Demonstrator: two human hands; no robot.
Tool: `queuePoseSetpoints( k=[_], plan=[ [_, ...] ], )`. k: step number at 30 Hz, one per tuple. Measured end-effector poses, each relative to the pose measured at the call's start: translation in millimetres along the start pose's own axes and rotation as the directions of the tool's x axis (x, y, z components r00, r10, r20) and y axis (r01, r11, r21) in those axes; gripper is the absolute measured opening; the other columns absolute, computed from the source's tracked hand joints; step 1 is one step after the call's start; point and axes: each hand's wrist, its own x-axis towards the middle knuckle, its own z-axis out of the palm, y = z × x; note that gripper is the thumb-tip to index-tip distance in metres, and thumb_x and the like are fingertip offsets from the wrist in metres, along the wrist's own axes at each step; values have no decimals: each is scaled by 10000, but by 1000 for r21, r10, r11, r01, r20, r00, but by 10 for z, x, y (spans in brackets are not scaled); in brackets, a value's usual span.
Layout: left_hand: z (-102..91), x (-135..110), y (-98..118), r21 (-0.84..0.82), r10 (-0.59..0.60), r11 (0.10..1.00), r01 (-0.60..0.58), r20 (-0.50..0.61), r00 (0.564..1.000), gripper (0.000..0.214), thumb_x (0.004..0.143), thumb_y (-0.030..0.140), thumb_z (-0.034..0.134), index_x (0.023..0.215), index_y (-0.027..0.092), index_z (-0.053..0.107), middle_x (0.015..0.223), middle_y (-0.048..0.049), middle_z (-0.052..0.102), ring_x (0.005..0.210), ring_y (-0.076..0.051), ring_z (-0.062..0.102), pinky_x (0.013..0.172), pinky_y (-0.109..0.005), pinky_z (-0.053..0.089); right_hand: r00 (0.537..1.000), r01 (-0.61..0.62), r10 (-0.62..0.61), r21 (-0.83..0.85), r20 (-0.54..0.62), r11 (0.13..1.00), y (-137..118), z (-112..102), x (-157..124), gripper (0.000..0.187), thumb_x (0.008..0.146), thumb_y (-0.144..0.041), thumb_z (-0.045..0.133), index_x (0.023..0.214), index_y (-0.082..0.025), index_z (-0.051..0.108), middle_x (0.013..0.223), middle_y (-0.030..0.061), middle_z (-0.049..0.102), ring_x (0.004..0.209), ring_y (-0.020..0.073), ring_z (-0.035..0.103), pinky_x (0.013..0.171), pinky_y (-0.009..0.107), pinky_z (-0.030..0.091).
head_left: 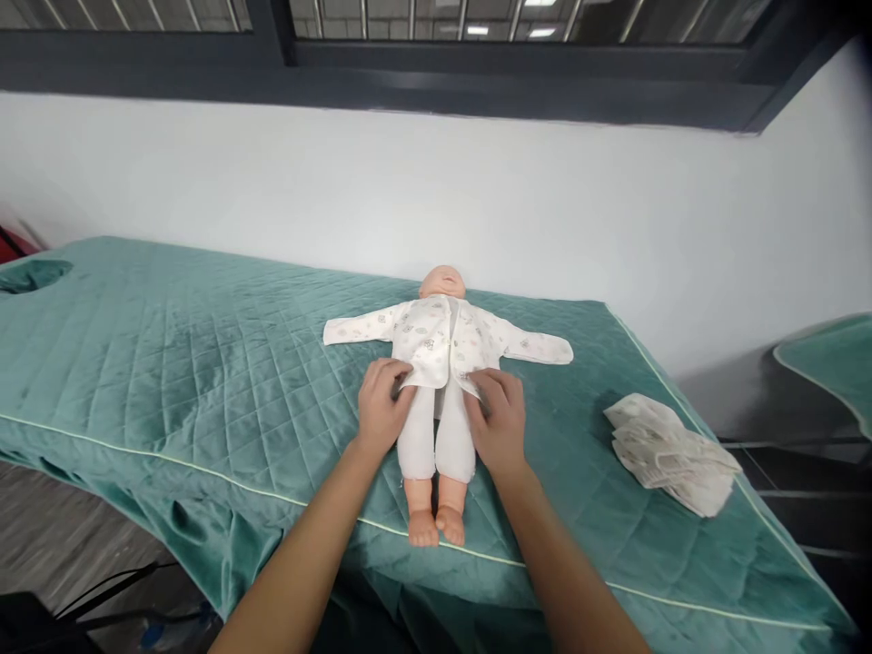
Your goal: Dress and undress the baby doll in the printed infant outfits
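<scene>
A baby doll (pixel 442 280) lies on its back on the green quilted cover, head toward the wall and bare feet toward me. It wears a white printed baby jacket (pixel 428 341), sleeves stretched out to both sides, with the front edges meeting around the middle. White cloth (pixel 415 447) covers its legs down to the shins. My left hand (pixel 381 409) pinches the jacket's lower hem on the left, thumb and fingers closed. At the right side of the hem, my right hand (pixel 502 418) grips the fabric likewise; its fingertips are partly hidden.
The green quilted cover (pixel 204 363) drapes over a long bed against a white wall (pixel 272 191). A crumpled pile of whitish cloth (pixel 671 454) lies at the right. Above is a dark window frame (pixel 477 82). Another green-covered surface (pixel 835 363) stands at far right.
</scene>
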Motion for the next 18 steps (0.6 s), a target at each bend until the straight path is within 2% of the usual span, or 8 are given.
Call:
queuePoseSetpoints(
  k=[3, 6, 8, 9, 11, 13, 15, 18],
  plan=[
    [68, 108, -38, -246, -306, 929, 275, -98, 947, 248, 924, 373, 595, 754, 192, 597, 721, 17, 560, 698, -134, 511, 696, -268, 417, 944, -299, 318, 183, -84, 936, 9, 90, 89, 205, 938, -351, 576, 804, -202, 618, 795, 4, 598, 810, 182, 565, 792, 349, 483],
    [66, 168, -95, -647, -626, 655, 391, -176, 760, 308, 875, 469, 658, 810, 171, 616, 746, 23, 595, 695, -115, 542, 696, -249, 438, 691, -536, 713, 575, -124, 619, 132, 59, 110, 276, 868, -446, 635, 757, -204, 566, 673, -53, 527, 661, 132, 513, 655, 283, 465],
    [46, 182, -117, -800, -704, 518, 303, -198, 682, 315, 803, 454, 732, 853, 159, 634, 830, 1, 655, 775, -130, 606, 767, -262, 477, 533, -470, 842, 798, -84, 378, 212, -12, 97, 239, 785, -421, 682, 804, -207, 578, 733, -50, 586, 690, 127, 565, 654, 266, 490],
    [37, 181, -122, -826, -717, 496, 268, -216, 663, 312, 776, 438, 755, 843, 157, 636, 839, -2, 665, 792, -134, 620, 784, -266, 486, 489, -424, 871, 858, -53, 290, 235, -53, 85, 229, 748, -395, 694, 818, -209, 580, 779, -43, 616, 723, 128, 595, 665, 261, 505],
    [22, 164, -118, -815, -722, 516, 263, -248, 646, 300, 758, 425, 765, 785, 163, 621, 760, 20, 634, 718, -117, 595, 718, -249, 480, 456, -386, 890, 900, -2, 200, 233, -125, 50, 214, 705, -355, 698, 804, -212, 573, 829, -31, 642, 748, 127, 618, 647, 247, 513],
    [9, 126, -102, -763, -709, 568, 307, -265, 654, 323, 791, 443, 735, 712, 176, 571, 634, 57, 532, 581, -85, 494, 589, -225, 419, 480, -428, 876, 882, 36, 199, 182, -172, 0, 196, 726, -355, 689, 787, -213, 569, 820, -27, 631, 706, 121, 596, 583, 234, 488],
    [-8, 71, -78, -678, -669, 647, 347, -287, 686, 424, 853, 482, 673, 624, 195, 461, 539, 81, 392, 491, -69, 369, 500, -221, 330, 525, -471, 851, 839, 16, 275, 121, -194, -65, 208, 777, -375, 680, 748, -215, 551, 770, -33, 583, 669, 115, 552, 561, 230, 467],
    [-46, -32, -44, -492, -557, 790, 366, -328, 763, 544, 917, 531, 584, 566, 215, 315, 501, 78, 288, 474, -75, 307, 483, -238, 284, 556, -492, 816, 728, -160, 478, 98, -204, -175, 294, 842, -407, 660, 694, -222, 486, 703, -50, 467, 668, 116, 511, 631, 242, 478]
  ],
)
